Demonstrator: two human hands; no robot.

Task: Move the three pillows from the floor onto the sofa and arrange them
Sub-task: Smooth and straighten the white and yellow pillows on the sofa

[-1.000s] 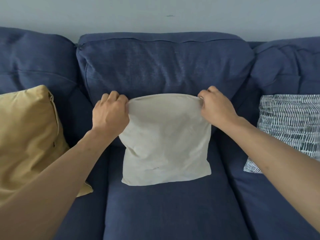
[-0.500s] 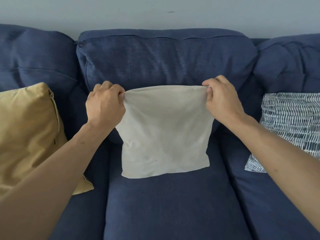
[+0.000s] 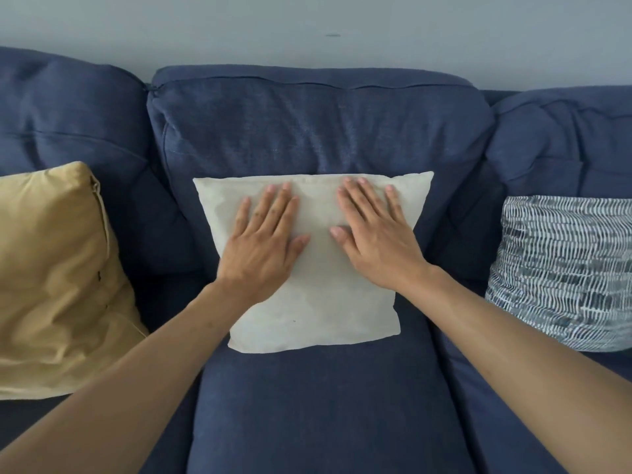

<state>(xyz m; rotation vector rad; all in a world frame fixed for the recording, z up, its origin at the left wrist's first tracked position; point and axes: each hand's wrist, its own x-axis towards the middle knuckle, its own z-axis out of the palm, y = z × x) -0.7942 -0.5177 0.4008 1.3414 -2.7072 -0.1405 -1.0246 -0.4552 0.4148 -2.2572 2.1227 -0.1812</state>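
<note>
A cream pillow [image 3: 321, 302] leans against the middle back cushion of the dark blue sofa [image 3: 318, 405]. My left hand [image 3: 263, 241] lies flat on its upper left part, fingers spread. My right hand [image 3: 372, 234] lies flat on its upper right part, fingers spread too. Neither hand grips the fabric. A mustard yellow pillow [image 3: 51, 278] stands on the left seat, and a blue-and-white patterned pillow [image 3: 564, 271] leans on the right seat.
A pale grey wall [image 3: 307, 29] rises behind the sofa's back cushions [image 3: 318, 124]. Bare blue seat shows in front of the cream pillow and between the pillows.
Both hands let go of the cream pillow's top corners and now press flat on its front. The pillow's top corners have spread out against the back cushion.
</note>
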